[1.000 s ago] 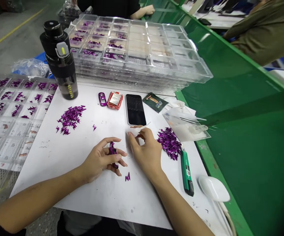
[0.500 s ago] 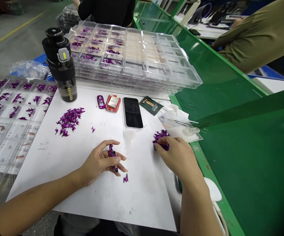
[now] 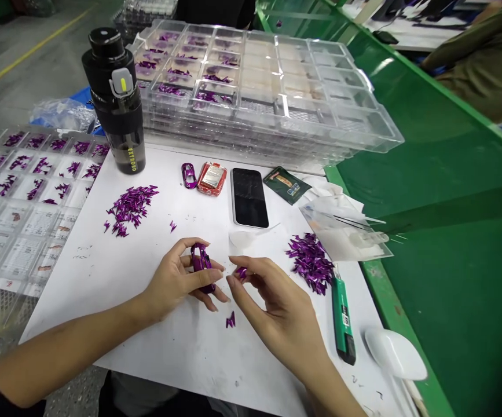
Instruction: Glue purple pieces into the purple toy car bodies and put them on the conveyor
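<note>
My left hand (image 3: 181,281) grips a small shiny purple toy car body (image 3: 201,263) just above the white board (image 3: 155,341). My right hand (image 3: 272,304) is beside it, its fingertips pinching one small purple piece (image 3: 241,271) close to the car body. A heap of the same purple pieces (image 3: 309,262) lies to the right of my right hand, and a second heap (image 3: 129,207) lies at the far left of the board. One loose purple piece (image 3: 230,319) rests between my wrists.
A black bottle (image 3: 118,104) stands at the back left. A purple car (image 3: 189,174), a red case (image 3: 212,178), a phone (image 3: 249,197) and a dark packet (image 3: 286,184) lie behind my hands. Clear trays (image 3: 303,116) are stacked behind; a green knife (image 3: 343,318) and white mouse (image 3: 394,353) lie right.
My right hand went from the middle of the board to the right heap, picked up a purple piece and came back beside the car body. My left hand raised the car body slightly.
</note>
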`<state>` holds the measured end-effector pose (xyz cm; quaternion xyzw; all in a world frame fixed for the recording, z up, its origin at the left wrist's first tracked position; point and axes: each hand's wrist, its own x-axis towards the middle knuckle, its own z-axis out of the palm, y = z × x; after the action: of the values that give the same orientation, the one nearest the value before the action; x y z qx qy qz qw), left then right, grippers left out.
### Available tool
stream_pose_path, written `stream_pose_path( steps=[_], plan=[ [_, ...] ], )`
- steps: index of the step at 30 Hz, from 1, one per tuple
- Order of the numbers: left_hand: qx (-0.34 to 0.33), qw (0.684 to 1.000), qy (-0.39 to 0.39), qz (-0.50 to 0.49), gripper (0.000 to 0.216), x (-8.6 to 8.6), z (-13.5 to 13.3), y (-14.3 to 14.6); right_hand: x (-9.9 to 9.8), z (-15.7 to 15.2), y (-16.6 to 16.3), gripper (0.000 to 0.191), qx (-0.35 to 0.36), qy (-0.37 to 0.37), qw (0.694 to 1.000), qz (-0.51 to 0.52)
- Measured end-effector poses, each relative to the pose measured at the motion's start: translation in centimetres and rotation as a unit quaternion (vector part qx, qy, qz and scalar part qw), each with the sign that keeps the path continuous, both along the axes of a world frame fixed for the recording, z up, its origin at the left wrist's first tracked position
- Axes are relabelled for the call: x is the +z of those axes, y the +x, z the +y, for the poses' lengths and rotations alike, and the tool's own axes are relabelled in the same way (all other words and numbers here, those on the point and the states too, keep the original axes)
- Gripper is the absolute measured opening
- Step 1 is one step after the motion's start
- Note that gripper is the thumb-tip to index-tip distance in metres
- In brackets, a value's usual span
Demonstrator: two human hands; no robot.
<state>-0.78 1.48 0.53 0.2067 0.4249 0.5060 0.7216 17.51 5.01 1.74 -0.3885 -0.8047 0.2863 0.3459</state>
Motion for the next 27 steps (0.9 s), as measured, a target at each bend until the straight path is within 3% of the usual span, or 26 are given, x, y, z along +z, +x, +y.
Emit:
stream_pose_path(
  steps=[5,7,11,27],
  plan=[
    [0.031,0.999,-0.010,-0.026,0.045,-0.3,0.0,0.3,-1.4,-0.9,-0.5,0.049,-0.105,0.102,0.989,-0.018],
    [0.034,0.999,-0.012,-0.020,0.045,-0.5,-0.1,0.4,-1.5,-1.1,-0.9,0.046,-0.129,0.130,0.983,-0.021],
    [0.029,1.000,-0.003,0.006,0.043,-0.7,-0.4,0.6,-1.0,-1.3,-1.9,0.037,-0.098,0.248,0.964,-0.009],
    [0.077,0.997,-0.012,0.015,0.034,-0.7,-0.5,0.9,-1.9,-1.5,-3.1,0.054,-0.035,0.263,0.964,-0.010]
  ],
)
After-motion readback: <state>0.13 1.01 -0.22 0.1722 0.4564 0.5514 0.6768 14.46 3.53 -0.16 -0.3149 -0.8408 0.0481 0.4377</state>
